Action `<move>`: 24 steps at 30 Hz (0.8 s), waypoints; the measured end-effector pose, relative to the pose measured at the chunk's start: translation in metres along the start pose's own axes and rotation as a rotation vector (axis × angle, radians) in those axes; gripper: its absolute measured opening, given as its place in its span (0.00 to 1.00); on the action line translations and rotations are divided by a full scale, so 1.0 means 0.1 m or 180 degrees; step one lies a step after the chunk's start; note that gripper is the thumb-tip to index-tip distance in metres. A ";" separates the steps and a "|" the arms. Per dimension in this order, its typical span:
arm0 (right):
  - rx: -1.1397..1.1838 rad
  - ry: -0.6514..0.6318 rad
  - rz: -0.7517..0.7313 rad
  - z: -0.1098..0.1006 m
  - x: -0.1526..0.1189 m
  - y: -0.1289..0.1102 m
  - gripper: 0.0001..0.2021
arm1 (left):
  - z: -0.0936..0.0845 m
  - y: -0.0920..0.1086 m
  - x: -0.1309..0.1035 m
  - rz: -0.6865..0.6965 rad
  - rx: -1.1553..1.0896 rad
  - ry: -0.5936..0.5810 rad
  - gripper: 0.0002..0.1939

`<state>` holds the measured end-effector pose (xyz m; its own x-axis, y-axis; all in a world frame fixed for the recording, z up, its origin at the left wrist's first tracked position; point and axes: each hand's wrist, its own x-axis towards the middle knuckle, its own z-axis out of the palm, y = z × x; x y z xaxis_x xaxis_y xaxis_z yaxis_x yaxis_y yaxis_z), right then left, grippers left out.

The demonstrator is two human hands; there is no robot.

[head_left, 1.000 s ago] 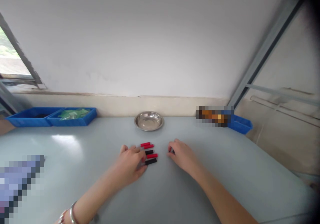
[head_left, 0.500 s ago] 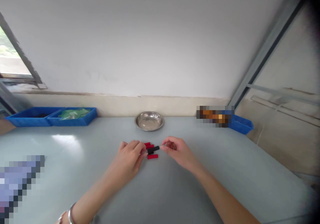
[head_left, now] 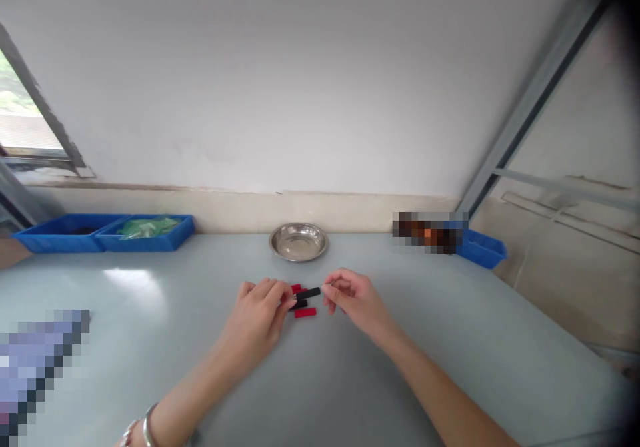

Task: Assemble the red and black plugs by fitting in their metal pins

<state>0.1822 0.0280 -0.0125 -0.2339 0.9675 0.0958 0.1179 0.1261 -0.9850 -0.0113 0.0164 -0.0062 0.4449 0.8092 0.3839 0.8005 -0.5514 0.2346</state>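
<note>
My left hand (head_left: 263, 304) is closed in a pinch around the metallic end of a slim black tube-like piece (head_left: 309, 293), which points right and slightly up. Facing its far tip, my right hand (head_left: 353, 297) has thumb and forefinger pressed together; a thin glint shows there, too small to name, and its other fingers are loosely curled. Under the held piece lies a second black piece (head_left: 301, 305), partly covered by my left fingers. A red tube-like piece (head_left: 305, 313) rests in front of it, and more red pieces (head_left: 297, 288) lie partly hidden behind.
A round steel dish (head_left: 299, 242) stands beyond my hands near the wall. Two blue trays (head_left: 145, 239) sit at the back left, one holding green plastic. Another blue tray (head_left: 483, 248) is at the back right beside a blurred-out patch. A blurred bluish thing (head_left: 35, 360) lies at the left.
The black piece in my left hand has risen a little, and its tip has shifted slightly right. My right hand's lower fingers have loosened while its thumb and forefinger stay pinched.
</note>
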 end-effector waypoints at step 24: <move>-0.0051 -0.0006 0.0160 0.01 -0.02 -0.03 0.07 | 0.03 0.00 -0.01 -0.0038 -0.0076 0.0102 0.09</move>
<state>0.1810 0.0257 -0.0097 -0.2290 0.9723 0.0460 0.1448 0.0807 -0.9862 -0.0103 0.0158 -0.0090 0.4219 0.8090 0.4092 0.7957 -0.5468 0.2606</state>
